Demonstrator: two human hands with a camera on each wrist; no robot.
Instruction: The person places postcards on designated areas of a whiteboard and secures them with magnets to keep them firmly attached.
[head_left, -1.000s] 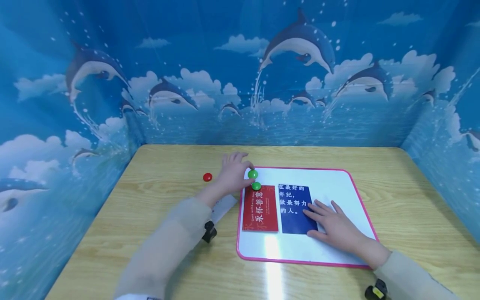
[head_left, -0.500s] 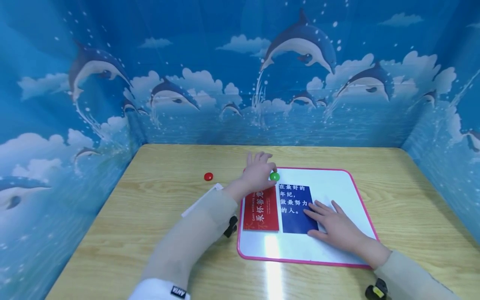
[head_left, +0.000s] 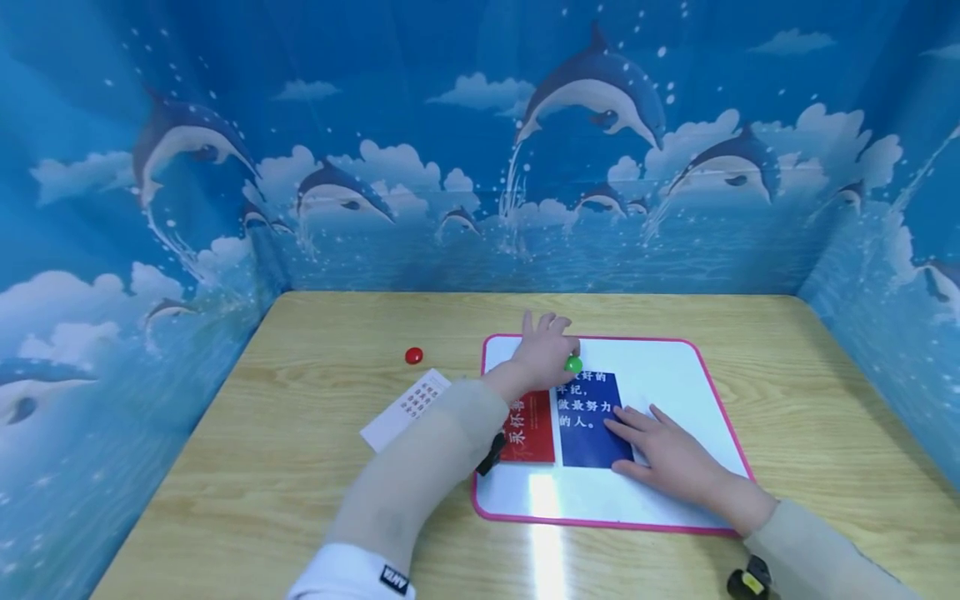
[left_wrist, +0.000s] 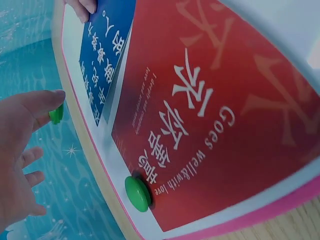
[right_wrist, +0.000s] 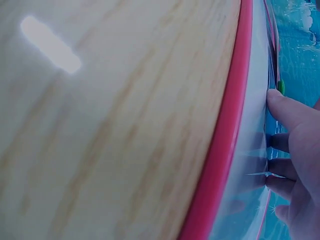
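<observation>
My left hand pinches a round green magnet between thumb and forefinger, above the top edge of a blue card. The other fingers of that hand spread upward. My right hand lies with fingers spread on the right edge of the blue card, on a white board with a pink rim. Left of the blue card lies a red card with white characters, partly covered by my left arm in the head view. A second green magnet sits on the red card's edge in the left wrist view.
A red magnet lies on the wooden table left of the board. Below it is a white card with printed text, partly under my left forearm. A blue dolphin curtain stands behind and at the sides.
My left hand has moved right with the green magnet, from over the red card to the top of the blue card. The other green magnet stays on the red card. My right hand holds its place.
</observation>
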